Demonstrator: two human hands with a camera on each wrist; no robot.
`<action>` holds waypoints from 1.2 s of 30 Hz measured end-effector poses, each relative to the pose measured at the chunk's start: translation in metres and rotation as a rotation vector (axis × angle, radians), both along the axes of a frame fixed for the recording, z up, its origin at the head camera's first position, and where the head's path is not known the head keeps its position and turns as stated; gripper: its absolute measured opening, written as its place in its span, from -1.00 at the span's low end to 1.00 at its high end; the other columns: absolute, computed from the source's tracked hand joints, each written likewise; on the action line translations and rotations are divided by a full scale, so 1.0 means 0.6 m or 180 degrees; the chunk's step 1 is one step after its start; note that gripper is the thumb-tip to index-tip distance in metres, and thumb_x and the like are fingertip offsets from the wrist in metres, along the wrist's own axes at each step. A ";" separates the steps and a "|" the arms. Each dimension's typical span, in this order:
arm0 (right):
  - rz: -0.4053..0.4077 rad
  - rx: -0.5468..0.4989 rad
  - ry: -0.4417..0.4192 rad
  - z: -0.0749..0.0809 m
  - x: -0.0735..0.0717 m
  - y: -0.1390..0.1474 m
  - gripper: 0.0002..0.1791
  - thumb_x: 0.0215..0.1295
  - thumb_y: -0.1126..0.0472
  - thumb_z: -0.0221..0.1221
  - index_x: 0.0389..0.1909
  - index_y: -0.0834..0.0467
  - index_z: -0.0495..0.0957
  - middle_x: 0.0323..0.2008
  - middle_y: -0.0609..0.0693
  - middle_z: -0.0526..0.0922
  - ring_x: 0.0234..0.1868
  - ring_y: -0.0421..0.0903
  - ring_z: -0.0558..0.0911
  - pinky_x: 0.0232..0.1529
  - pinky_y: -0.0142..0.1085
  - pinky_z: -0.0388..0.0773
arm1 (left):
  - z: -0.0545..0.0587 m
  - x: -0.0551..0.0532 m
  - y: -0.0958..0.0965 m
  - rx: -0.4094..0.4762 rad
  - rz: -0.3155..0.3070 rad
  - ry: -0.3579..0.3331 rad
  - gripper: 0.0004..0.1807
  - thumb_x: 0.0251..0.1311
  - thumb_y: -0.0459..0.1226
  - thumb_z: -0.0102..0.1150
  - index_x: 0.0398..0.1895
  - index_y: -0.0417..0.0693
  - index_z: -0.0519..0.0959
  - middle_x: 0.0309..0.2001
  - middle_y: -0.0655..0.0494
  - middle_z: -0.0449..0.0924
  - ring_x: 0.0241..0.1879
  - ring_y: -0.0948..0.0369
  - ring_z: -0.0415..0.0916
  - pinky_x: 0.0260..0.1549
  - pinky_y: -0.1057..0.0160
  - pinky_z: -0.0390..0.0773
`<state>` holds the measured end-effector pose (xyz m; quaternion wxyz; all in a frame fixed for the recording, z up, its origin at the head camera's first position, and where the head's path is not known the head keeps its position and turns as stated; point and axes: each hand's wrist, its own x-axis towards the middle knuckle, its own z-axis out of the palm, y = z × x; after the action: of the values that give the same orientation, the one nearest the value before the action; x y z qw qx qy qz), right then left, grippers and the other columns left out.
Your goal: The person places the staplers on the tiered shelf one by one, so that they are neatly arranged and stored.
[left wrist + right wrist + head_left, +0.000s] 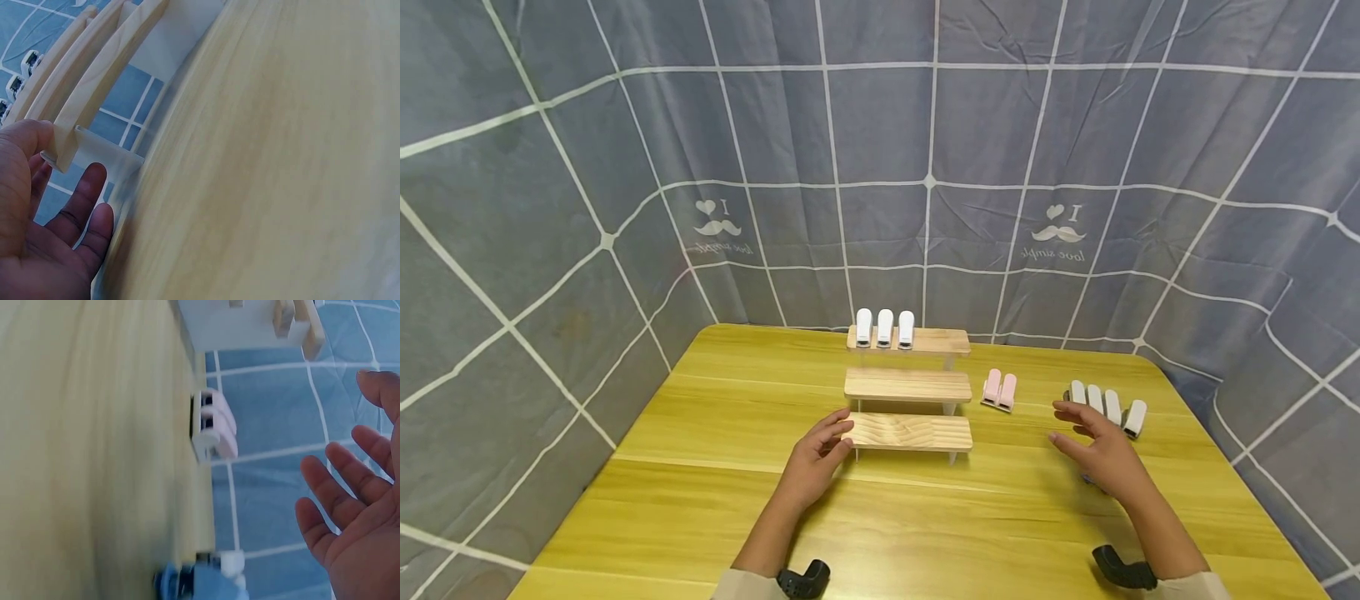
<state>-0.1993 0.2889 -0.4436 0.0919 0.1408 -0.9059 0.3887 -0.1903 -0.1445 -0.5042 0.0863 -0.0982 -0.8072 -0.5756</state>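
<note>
A three-tier wooden display stand (910,431) has clear supports. My left hand (815,462) is at the left end of its lowest board, thumb and index finger pinching the board's corner; in the left wrist view the other fingers (92,187) extend free below. My right hand (1105,454) hovers, fingers spread and holding nothing, just in front of several light grey stapler-like pieces (1137,417). A blue piece (209,584) sits low in the right wrist view, mostly hidden under the hand in the head view. Two pink stapler-like pieces (1000,389) stand between stand and right hand.
Three white pieces of similar shape (885,327) stand on the left part of the top board. The yellow wood-grain table (715,467) ends at a grey-blue checked curtain (880,225) behind and at both sides.
</note>
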 end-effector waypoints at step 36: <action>-0.0198 0.0511 -0.0713 -0.059 0.041 0.144 -0.07 0.27 0.06 0.35 0.39 0.53 0.11 0.27 0.64 0.19 0.24 0.59 0.22 0.08 0.40 0.25 | -0.007 -0.005 -0.001 0.0072 -0.0017 0.0050 -0.68 0.36 -0.33 0.21 0.15 -0.14 0.62 0.35 0.08 0.43 0.07 0.08 0.56 0.01 0.24 0.54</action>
<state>-0.1747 0.3750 -0.4787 -0.0094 0.0753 -0.9426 0.3252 -0.1936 -0.1453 -0.5086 0.0923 -0.1039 -0.7997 -0.5841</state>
